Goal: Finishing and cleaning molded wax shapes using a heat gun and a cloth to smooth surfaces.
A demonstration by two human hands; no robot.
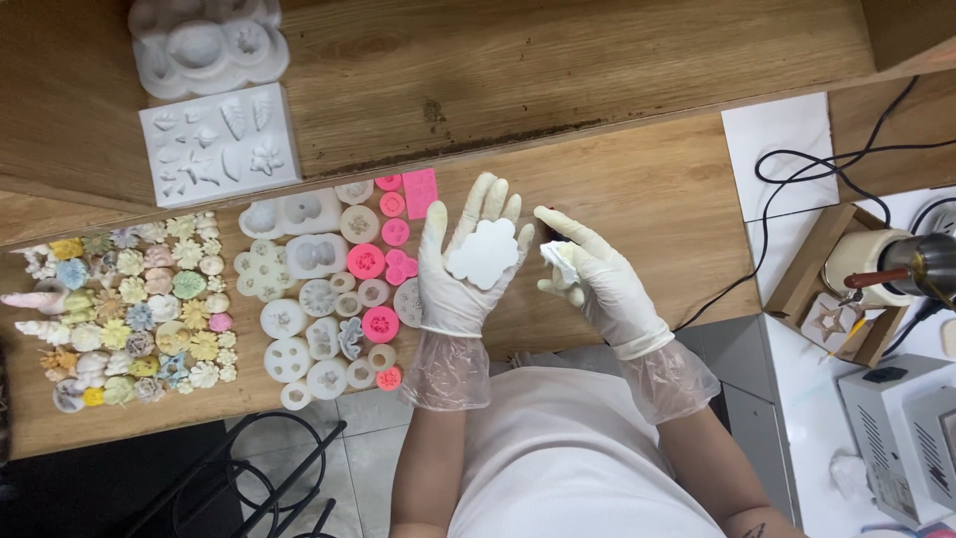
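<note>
Flower-shaped white mould (484, 253) flat on open left hand (460, 269) (gloved), right hand (596, 279) pinching white scrap (560, 257).

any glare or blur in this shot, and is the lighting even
Head view: lighting soft and even, shadows faint under the left hand and right hand; the white mold on the left palm is nearly blown out; small moulds on the table are sharp; the pot at right shows slight glare.

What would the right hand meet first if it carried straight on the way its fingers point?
Probably the white flower-shaped piece lying on the left hand; the right hand points up-left toward it, though depth is unclear.
</note>
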